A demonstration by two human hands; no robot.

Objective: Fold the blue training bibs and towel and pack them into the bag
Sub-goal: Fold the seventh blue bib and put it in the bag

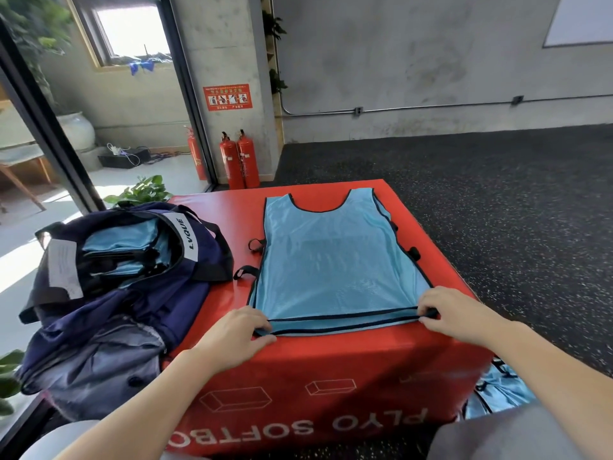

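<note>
A light blue training bib point(331, 260) with black trim lies flat on the red soft box point(331, 376), neck hole away from me. My left hand point(237, 333) pinches its near left hem corner. At the near right hem corner my right hand point(447, 313) pinches the black trim. The navy bag point(109, 293) sits open at the box's left side, with folded blue bibs point(126, 250) inside it. More blue fabric point(504, 390) lies low on the right beside the box.
Two red fire extinguishers point(238, 161) stand against the concrete pillar beyond the box. Dark speckled rubber floor point(497, 194) spreads to the right. Green plants point(142, 190) and a glass door frame are on the left.
</note>
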